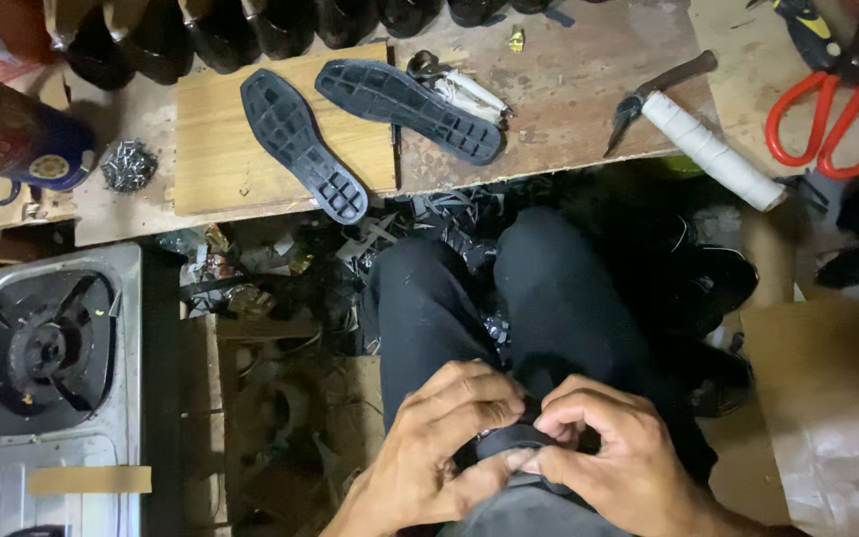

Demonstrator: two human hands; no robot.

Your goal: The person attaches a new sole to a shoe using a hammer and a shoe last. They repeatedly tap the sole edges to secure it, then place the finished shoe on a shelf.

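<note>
Both hands' fingers pinch black shoe piece (514, 447): left hand (439, 447), right hand (608, 457); blue can (22, 139) far left.

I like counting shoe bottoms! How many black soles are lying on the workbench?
2: the left sole overhangs the board's edge; the right sole lies beside it. More may be hidden.

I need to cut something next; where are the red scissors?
The red scissors lie at the top right of the workbench, right of the white roll.

Two soles (370, 124) lie on the bench (569, 89), stove (47, 358) lower left.
</note>
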